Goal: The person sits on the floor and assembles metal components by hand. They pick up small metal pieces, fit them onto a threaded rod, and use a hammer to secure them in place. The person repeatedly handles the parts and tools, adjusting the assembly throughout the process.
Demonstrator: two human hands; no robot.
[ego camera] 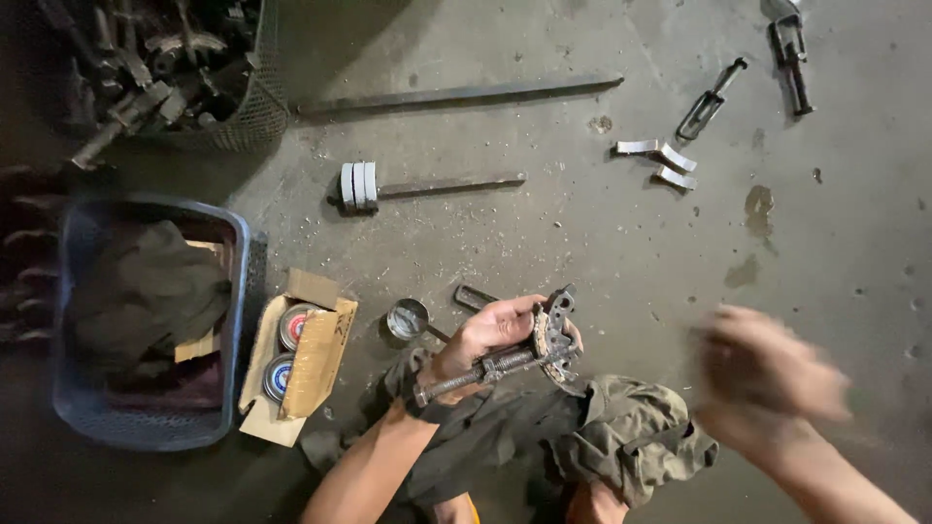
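Rusty steel: the left hand has its grip clenched round a threaded clamp part above the olive rag. Best hold it steady; the blurred right hand's grip I cannot tell.

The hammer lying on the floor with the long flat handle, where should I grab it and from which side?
Grip the hammer on the bare far half of its flat handle, coming straight down from above. It lies flat on the concrete floor, head to the left, with nothing touching the handle, so fingers can close across its narrow edges.
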